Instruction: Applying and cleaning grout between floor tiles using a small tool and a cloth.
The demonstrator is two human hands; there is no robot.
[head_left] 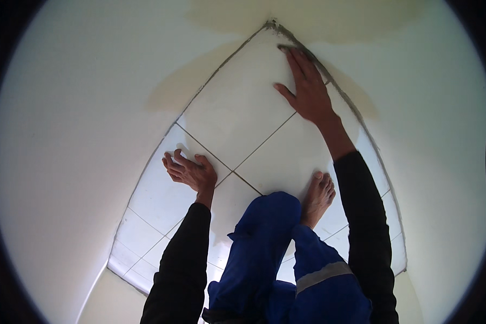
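A: Entry one, right hand?
B: Right hand (309, 98): palm down, fingers stretched and unclenched, over a large white floor tile (248, 89). Fingertips lie near the corner (272, 24), beside the grey seam (346, 97). Tips look dark; smear or small object, cannot tell.
A: Entry two, left hand?
B: Left hand (193, 173): fingers half bent, loose, nothing visible in the grasp. Placed by the left side of the floor; contact with it, cannot tell.
A: Entry three, seam?
B: Grey, uneven, between the tiles and the right wall (426, 135), running up to the corner.
A: Entry four, footing?
B: One bare foot (318, 200) on the tiles, beside a bent blue trouser leg (275, 216).
A: Faults to list?
B: Three, by judgement. Seam filler, if soft, could drag out under pressing fingers. Dirty fingertips could mark the pale tile or wall. Damp or dusty tiles could let the foot slide, tipping weight onto the outstretched arm.
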